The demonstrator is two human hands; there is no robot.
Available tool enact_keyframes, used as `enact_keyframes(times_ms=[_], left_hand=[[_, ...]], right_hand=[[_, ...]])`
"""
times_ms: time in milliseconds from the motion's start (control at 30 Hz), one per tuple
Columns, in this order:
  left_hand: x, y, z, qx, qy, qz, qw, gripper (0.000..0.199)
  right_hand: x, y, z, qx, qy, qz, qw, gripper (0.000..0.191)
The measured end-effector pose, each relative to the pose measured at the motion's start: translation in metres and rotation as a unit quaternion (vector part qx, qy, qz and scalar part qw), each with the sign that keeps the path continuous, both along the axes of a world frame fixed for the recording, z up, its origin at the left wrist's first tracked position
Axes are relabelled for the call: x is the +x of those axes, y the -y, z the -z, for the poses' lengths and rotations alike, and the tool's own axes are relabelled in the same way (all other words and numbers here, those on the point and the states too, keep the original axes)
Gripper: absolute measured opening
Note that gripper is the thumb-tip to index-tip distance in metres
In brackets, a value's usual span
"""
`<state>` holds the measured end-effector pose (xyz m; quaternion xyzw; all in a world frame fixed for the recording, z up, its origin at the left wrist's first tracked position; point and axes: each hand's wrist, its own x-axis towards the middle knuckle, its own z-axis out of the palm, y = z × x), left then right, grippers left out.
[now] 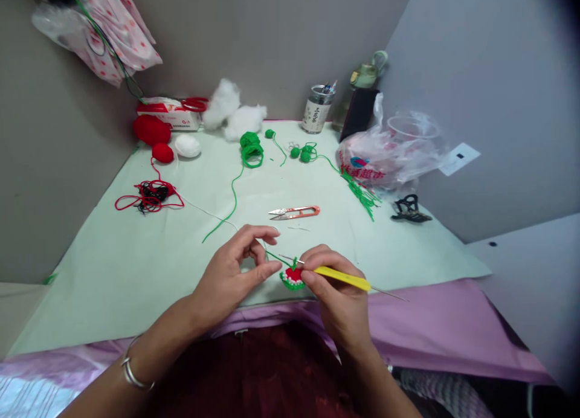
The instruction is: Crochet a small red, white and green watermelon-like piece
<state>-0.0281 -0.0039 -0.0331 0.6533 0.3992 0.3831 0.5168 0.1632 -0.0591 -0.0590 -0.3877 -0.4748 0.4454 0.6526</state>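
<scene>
My right hand pinches a crochet hook with a yellow handle; its thin metal tip points left, over a small crocheted piece. That piece has a red centre, white dots and a green curved edge, and it touches my right fingertips. A strand of green yarn runs straight from its top to my left hand. There the middle fingers curl around the strand, while thumb and index finger stand apart, left of the piece. Where the strand goes behind those fingers is hidden.
Orange thread snips lie just beyond my hands. Further back are green yarn, red yarn, a white ball, stuffing and a pen cup. On the right are a plastic bag and a black hair clip.
</scene>
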Motion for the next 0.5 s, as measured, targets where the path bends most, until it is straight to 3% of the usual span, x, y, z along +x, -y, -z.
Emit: enact_keyframes(times_ms=[67, 133, 300, 400, 500], left_hand=[[-0.001, -0.001, 0.0, 0.002, -0.006, 0.07, 0.998, 0.017], [-0.002, -0.003, 0.0, 0.019, -0.013, 0.1, 0.995, 0.009], [-0.009, -0.012, -0.001, 0.158, -0.036, 0.036, 0.986, 0.016], [-0.012, -0.016, -0.004, 0.24, -0.06, 0.002, 0.969, 0.015], [-0.014, -0.016, -0.008, 0.191, -0.072, 0.015, 0.979, 0.013]], right_hand=[[0.0, -0.001, -0.001, -0.016, -0.029, -0.016, 0.999, 0.008], [0.0, -0.001, -0.002, -0.046, -0.063, -0.035, 0.996, 0.007], [-0.002, 0.0, -0.004, -0.127, -0.099, -0.106, 0.981, 0.012], [-0.003, -0.002, -0.003, -0.135, -0.095, -0.109, 0.98, 0.013], [0.0, -0.003, -0.001, -0.116, -0.071, -0.1, 0.986, 0.01]])
